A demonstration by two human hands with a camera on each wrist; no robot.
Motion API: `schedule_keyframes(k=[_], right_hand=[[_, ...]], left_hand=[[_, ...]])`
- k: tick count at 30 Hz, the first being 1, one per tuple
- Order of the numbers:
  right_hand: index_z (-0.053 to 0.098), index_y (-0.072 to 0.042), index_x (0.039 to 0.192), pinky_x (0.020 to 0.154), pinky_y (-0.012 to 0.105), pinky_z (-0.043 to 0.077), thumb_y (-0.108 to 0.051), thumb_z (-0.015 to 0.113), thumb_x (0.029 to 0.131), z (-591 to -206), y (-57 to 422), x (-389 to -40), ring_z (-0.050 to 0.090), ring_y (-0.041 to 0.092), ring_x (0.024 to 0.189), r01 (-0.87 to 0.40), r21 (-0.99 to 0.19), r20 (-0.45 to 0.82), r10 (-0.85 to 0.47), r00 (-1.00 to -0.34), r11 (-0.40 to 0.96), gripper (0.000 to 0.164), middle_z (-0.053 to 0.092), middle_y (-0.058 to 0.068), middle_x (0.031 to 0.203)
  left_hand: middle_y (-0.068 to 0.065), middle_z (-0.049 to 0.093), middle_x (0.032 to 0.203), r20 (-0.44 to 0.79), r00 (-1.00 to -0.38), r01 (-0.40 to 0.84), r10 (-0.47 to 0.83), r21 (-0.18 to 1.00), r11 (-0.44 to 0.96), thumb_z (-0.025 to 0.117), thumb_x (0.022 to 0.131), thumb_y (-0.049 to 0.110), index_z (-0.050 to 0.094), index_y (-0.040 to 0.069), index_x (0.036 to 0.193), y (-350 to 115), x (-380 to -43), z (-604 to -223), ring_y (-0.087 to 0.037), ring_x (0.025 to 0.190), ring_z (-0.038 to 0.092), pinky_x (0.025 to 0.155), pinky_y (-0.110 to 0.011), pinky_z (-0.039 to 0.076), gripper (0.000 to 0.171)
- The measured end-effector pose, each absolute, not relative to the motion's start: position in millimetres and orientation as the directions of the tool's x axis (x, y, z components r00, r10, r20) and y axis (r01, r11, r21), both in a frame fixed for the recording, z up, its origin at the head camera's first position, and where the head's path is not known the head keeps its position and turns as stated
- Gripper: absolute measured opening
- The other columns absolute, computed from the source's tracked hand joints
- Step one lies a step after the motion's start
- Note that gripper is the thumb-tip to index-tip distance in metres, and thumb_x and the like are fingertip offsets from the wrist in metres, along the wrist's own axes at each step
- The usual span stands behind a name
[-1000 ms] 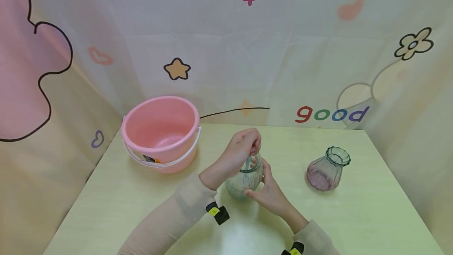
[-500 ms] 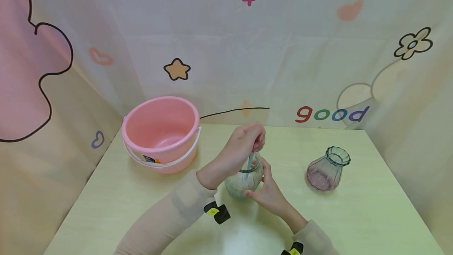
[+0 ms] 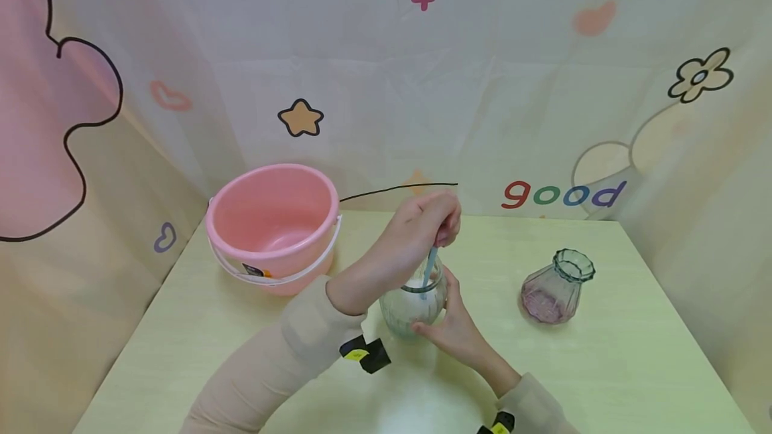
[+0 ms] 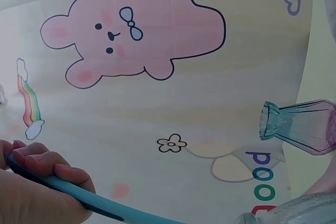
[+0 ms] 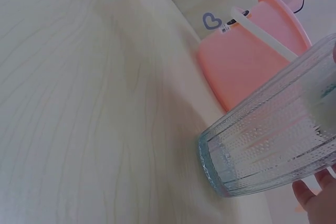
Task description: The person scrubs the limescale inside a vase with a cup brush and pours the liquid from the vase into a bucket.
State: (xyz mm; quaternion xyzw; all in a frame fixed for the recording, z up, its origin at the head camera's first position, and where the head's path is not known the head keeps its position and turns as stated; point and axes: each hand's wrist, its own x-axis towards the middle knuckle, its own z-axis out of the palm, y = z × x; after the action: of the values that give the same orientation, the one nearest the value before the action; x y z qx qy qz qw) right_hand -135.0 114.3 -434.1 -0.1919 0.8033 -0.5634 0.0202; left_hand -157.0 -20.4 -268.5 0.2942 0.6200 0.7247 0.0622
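My left hand [image 3: 419, 233] grips the light-blue and dark-blue handle [image 4: 107, 205] of what looks like a bottle brush [image 3: 430, 268]. The handle slants down through the mouth of a clear greenish glass vase [image 3: 399, 313]. A whitish mass shows faintly inside the glass near the neck. From the right side, my right hand [image 3: 456, 333] holds the vase, thumb in front and fingers behind. Ribbed, dotted walls of this vase [image 5: 262, 140] fill much of the right wrist view, base low against or near the table; whether it touches is unclear.
A pink bucket [image 3: 271, 257] with a white bail handle stands at the back left of the pale table [image 3: 181, 353]. To the right stands a second glass vase [image 3: 550, 299], green at the rim and purple at the base. A printed curtain [image 3: 362, 72] hangs behind.
My left hand has risen and shifted slightly right, away from me. More of the blue handle shows above the vase, and a whitish mass now shows near its neck. The right hand has barely moved.
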Motion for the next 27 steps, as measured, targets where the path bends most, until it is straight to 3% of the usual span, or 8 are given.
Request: schedule_keyframes(k=[5,12,17,27], right_hand=[[0.000,-0.014,0.142,0.095,0.059,0.029,-0.017,0.071,0.076,-441.2,114.8,-138.1,0.032,0.036,0.122,-0.258,-0.925,0.154,-0.349,-0.925,0.277,0.097,0.022,0.019,0.141],[-0.006,-0.030,0.141,0.098,0.059,0.024,-0.023,0.070,0.079,-464.7,120.2,-146.9,0.026,0.032,0.126,-0.255,-0.924,0.142,-0.366,-0.920,0.284,0.098,0.018,0.012,0.144],[-0.005,-0.031,0.141,0.098,0.060,0.023,-0.021,0.066,0.082,-465.8,124.1,-147.2,0.026,0.034,0.126,-0.287,-0.925,0.170,-0.404,-0.899,0.250,0.093,0.015,0.011,0.146],[-0.006,-0.021,0.143,0.099,0.063,0.016,-0.012,0.062,0.083,-449.2,128.7,-146.5,0.009,0.031,0.132,-0.320,-0.926,0.194,-0.478,-0.857,0.199,0.091,-0.001,0.012,0.149]], left_hand=[[-0.011,0.030,0.065,0.342,-0.823,0.264,0.453,0.937,-0.227,0.033,0.093,0.014,0.036,0.001,0.069,-21.7,-157.8,-267.6,-0.027,0.061,0.030,0.058,-0.030,0.028,0.027],[-0.012,0.029,0.065,0.342,-0.828,0.259,0.445,0.936,-0.238,0.032,0.093,0.012,0.035,0.001,0.069,-24.7,-159.8,-274.5,-0.026,0.060,0.030,0.059,-0.031,0.028,0.026],[-0.012,0.029,0.065,0.330,-0.834,0.247,0.441,0.940,-0.237,0.032,0.092,0.012,0.034,0.002,0.069,-25.4,-160.5,-282.4,-0.026,0.059,0.029,0.059,-0.032,0.027,0.025],[-0.012,0.031,0.065,0.291,-0.854,0.215,0.432,0.953,-0.215,0.032,0.093,0.014,0.035,-0.001,0.070,-26.5,-163.4,-302.2,-0.027,0.061,0.031,0.061,-0.033,0.028,0.028]])
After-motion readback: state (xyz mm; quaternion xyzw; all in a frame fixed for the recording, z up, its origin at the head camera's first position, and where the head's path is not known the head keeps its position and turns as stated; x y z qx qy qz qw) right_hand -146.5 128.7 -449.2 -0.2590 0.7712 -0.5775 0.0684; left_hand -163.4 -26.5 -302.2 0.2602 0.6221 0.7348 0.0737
